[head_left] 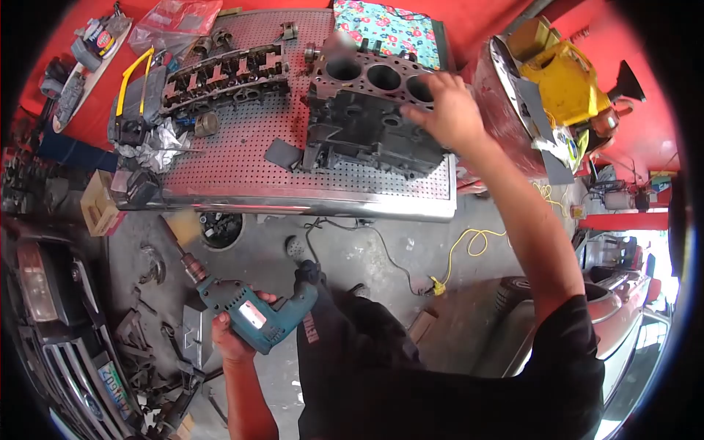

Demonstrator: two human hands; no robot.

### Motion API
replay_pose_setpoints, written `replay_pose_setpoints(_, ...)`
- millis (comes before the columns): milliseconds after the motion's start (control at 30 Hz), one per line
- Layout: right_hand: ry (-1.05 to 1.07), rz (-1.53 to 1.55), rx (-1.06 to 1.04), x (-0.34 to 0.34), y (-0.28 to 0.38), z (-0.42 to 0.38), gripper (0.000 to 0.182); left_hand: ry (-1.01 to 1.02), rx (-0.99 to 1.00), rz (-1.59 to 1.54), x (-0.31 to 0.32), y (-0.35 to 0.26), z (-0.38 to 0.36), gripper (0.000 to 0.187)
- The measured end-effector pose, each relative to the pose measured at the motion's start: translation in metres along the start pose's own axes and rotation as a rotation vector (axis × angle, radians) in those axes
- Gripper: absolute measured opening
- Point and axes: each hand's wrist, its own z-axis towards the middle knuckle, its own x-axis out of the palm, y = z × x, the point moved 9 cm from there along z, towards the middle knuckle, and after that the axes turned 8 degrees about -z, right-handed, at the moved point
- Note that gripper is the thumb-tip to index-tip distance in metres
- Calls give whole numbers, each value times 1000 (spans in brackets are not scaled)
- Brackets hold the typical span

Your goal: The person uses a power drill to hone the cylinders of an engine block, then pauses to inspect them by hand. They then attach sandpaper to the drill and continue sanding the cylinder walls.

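A teal corded power drill is in my left hand, gripped around its motor body. A long shaft extends from its chuck toward the upper left, and its handle is turned to the right. My right hand lies over the right end of a dark engine block, fingers spread and partly covering one cylinder bore. Whether the whole palm touches the block cannot be seen. The block stands on a perforated metal workbench with its round bores facing up. A dark flat square lies left of the block.
A cylinder head sits on the bench's left side, near a yellow hacksaw and crumpled white paper. Yellow jugs stand at right. A yellow extension cord crosses the floor. Vehicles flank me, including a front grille.
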Motion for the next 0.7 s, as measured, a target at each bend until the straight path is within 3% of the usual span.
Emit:
replay_pose_setpoints(167, 93, -243, -27, 65, -11, 81, 66, -138, -60, 239, -41, -8, 58, 69)
replay_pose_setpoints(233, 158, -284, -48, 79, -12, 101, 67, -177, -97, 420, -21, -25, 89, 65)
replay_pose_setpoints(300, 226, -251, -101, 82, -8, 113, 51, -169, -171, 636, -19, -35, 119, 64)
replay_pose_setpoints(367, 257, -222, -122, 88, -9, 117, 39, -234, -113, 794, -24, -45, 151, 60)
replay_pose_setpoints(500, 74, -127, -103, 87, -34, 113, 41, -291, -51, 1128, 25, -69, 200, 49)
replay_pose_setpoints(567, -171, 81, -7, 62, -66, 93, 42, -301, -28, 1294, 42, -73, 215, 43)
replay_pose_setpoints(600, -82, 348, 248, 68, -97, 82, 44, -327, 16, 1419, 37, -75, 223, 44)
replay_pose_setpoints(700, -98, 449, 408, 103, -172, 42, 61, -432, 63, 1754, 50, -68, 240, 50)
